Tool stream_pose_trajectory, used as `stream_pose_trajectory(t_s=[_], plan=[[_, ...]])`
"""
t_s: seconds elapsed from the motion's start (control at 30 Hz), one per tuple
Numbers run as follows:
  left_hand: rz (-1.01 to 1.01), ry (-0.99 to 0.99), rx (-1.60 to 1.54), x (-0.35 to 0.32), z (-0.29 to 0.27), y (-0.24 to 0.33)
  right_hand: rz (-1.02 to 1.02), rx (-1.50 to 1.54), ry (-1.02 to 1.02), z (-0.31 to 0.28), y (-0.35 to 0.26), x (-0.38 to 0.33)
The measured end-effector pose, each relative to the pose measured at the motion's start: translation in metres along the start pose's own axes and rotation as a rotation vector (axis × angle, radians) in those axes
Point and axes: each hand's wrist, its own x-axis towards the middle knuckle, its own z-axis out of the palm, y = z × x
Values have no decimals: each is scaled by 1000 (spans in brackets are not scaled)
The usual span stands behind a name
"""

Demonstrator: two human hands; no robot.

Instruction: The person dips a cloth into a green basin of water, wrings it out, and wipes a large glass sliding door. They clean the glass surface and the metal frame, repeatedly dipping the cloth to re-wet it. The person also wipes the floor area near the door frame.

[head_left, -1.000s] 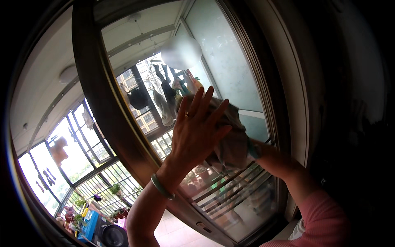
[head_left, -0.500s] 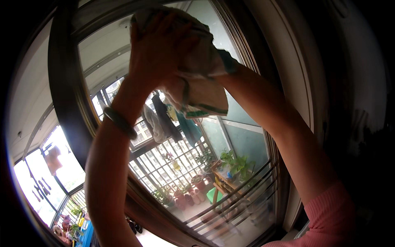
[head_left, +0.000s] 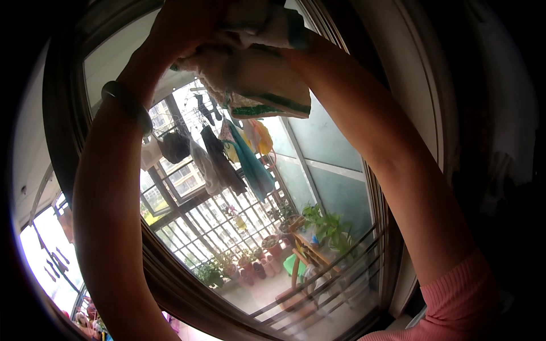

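A white cloth with green stripes (head_left: 267,79) is bunched at the top of the view, against or close to a tall framed glass pane (head_left: 335,148). My left hand (head_left: 190,20) is at the cloth's upper left, in shadow, its fingers hidden by the dark and the picture's edge. A dark bangle (head_left: 122,96) circles the left wrist. From the right, my right forearm (head_left: 375,125) in a pink sleeve (head_left: 460,295) reaches up to the cloth. The cloth wraps over my right hand and hides its fingers; a loose corner hangs below.
A dark frame (head_left: 62,113) borders the pane on the left. Through the glass I see hanging laundry (head_left: 250,165), a barred window (head_left: 199,233), potted plants (head_left: 327,224), a green stool (head_left: 293,265) and a wooden chair (head_left: 298,284). Dark rails (head_left: 341,267) cross the lower pane.
Both hands and the cloth have moved up, the left hand also leftward. More of the laundry behind the glass shows, and the left hand's spread fingers are no longer visible.
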Motion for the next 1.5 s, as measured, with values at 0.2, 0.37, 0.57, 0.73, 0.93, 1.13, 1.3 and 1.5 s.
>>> stream_pose_trajectory(t_s=[0.2,0.37,0.57,0.73,0.93,1.13,1.3,1.5], plan=[[-25,14,-17,-6,11,7,6,10,10,-2,-5,-34],[-283,36,-355,-3,-5,71,37,67,14,2,-21,-87],[-209,110,-427,-11,2,189,156,179,32,4,-53,-182],[-314,58,-537,-18,-30,291,382,332,26,1,-91,-281],[-232,-183,-766,-43,-84,429,852,773,173,12,-160,-430],[-251,-243,-1092,-59,-96,490,1178,2029,740,32,-226,-533],[-136,-323,-833,-55,-87,494,1086,1798,1176,14,-271,-572],[-73,-393,-730,-52,-90,487,785,-412,335,13,-310,-556]])
